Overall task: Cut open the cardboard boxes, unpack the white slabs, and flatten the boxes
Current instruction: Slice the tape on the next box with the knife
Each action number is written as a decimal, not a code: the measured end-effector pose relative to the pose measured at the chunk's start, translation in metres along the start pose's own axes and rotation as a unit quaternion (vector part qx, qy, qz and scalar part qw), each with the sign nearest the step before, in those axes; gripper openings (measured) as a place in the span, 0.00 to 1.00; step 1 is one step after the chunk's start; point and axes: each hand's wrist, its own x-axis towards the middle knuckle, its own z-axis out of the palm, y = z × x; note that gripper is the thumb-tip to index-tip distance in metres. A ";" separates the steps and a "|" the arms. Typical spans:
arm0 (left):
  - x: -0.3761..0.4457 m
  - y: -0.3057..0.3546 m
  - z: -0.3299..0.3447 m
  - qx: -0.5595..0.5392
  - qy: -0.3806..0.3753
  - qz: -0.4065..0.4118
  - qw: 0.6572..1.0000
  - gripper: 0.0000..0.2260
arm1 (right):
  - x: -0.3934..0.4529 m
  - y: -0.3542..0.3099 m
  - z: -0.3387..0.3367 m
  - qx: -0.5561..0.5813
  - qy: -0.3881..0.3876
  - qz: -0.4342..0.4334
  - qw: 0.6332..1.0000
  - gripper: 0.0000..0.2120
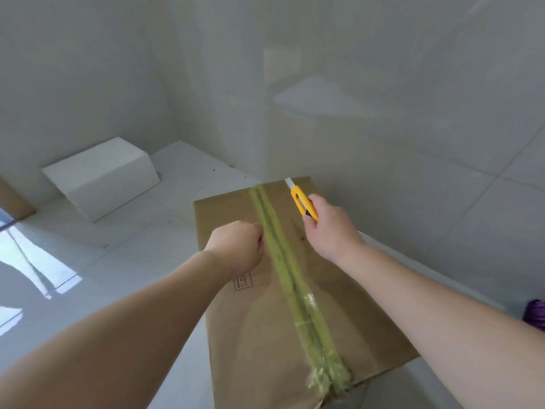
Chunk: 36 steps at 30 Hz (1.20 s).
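The right hand [327, 228] grips a yellow utility knife [302, 200], fingers curled round the rear of its handle, with the white blade tip pointing away from the person and hovering over the far right corner of the cardboard box [253, 314]. The left hand [240, 246] is clenched into a loose fist holding nothing that can be seen; it sits over the box top just left of the tape, and whether it presses on the cardboard cannot be told. One brown box is in full view, lying flat with its long side running away from the person. A strip of yellow-green tape [290, 278] runs lengthwise down its middle seam, and the seam is still closed; the tape is wrinkled and ragged at the near end. A small printed mark [243, 282] shows on the left panel near the left wrist. The box rests on a glossy white tiled floor [124, 261], which carries bright window reflections at the left. Pale tiled walls [383, 98] rise just beyond the far edge and close along the right side of the box. A stack of white slabs [101, 177] lies on the floor well apart to the far left, by the wall. A strip of brown cardboard [13, 199] shows at the left frame edge, and a purple object [535, 314] at the right edge.
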 end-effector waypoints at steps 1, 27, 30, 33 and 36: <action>0.011 0.006 -0.008 -0.009 0.001 -0.017 1.000 0.08 | 0.008 0.004 -0.008 0.001 -0.004 -0.007 1.000 0.13; 0.229 -0.114 0.094 -0.222 0.037 -0.010 0.974 0.11 | 0.153 0.013 0.131 -0.098 -0.038 0.054 0.993 0.23; 0.227 -0.121 0.098 -0.253 0.050 -0.034 0.966 0.13 | 0.149 0.011 0.131 -0.104 -0.036 0.053 0.993 0.23; 0.217 -0.130 0.103 -0.239 0.045 -0.054 0.968 0.12 | 0.139 0.006 0.134 -0.090 -0.032 0.034 0.995 0.23; 0.192 -0.146 0.107 -0.218 0.041 -0.060 0.973 0.13 | 0.129 -0.003 0.141 -0.080 -0.036 -0.002 0.996 0.23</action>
